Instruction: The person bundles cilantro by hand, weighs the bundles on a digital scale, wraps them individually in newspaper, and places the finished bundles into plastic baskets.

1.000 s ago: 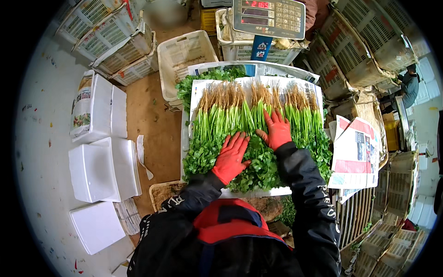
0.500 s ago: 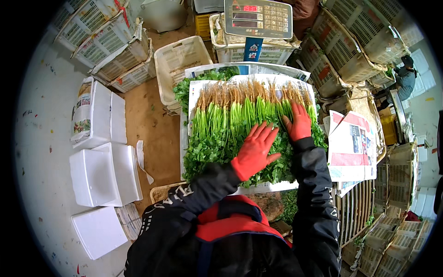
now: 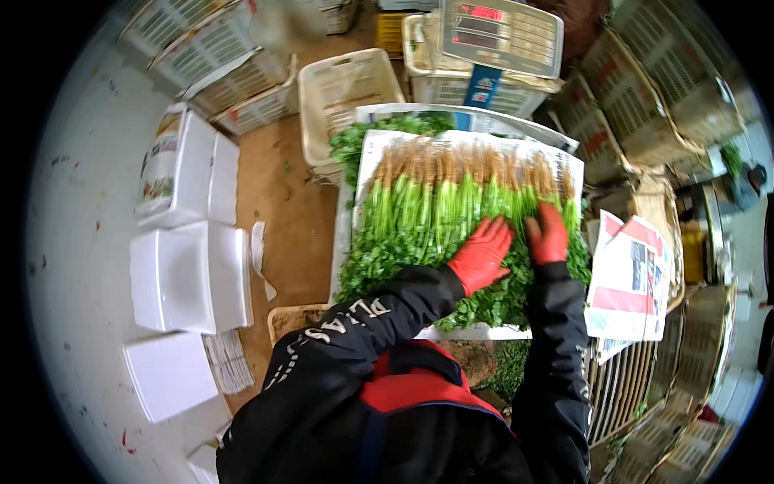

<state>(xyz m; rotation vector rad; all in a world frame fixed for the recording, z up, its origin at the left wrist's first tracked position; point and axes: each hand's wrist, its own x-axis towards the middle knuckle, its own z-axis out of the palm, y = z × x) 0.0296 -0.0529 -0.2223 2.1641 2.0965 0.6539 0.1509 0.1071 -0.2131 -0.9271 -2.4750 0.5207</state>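
Observation:
A wide row of coriander lies on white printed paper, brown roots at the far side and leaves toward me. My left hand, in a red glove, rests flat over the leaves and lower stems right of the middle, fingers stretched out. Close beside it, my right hand, gloved the same, lies on the stems near the row's right end. Its fingers reach forward with the thumb apart, somewhat blurred. Neither hand has lifted any stems.
Behind the coriander stand a scale display and a white plastic crate. White foam boxes line the left. Loose printed sheets lie at the right, near stacked crates. A person is at the far right, beside greens.
The whole view has shifted and tilted slightly. My left hand has slid a little farther up the coriander; my right hand has drawn slightly back from the roots, closer to the left.

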